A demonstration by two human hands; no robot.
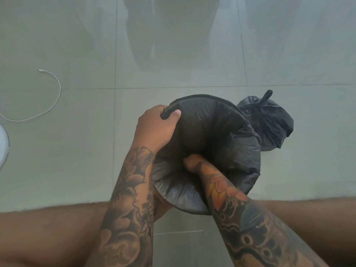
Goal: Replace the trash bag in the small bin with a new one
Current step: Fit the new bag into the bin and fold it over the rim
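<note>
The small bin (194, 96) is held between my knees, its round opening facing me and lined with a new black trash bag (210, 130). My left hand (156, 128) grips the bin's upper left rim, thumb over the bag's edge. My right hand (192, 162) reaches inside the opening, fingers hidden in the black plastic, so its grip is unclear. Loose bag plastic bunches over the rim on the right side (248, 151). The old bag (269, 124), black, full and knotted at the top, sits on the floor just behind the bin to the right.
The grey tiled floor (77, 151) spreads all around. A white cable (55, 89) curls at the left, and the edge of a white round object (3, 143) shows at the far left. My bare legs (48, 228) cross the bottom of the view.
</note>
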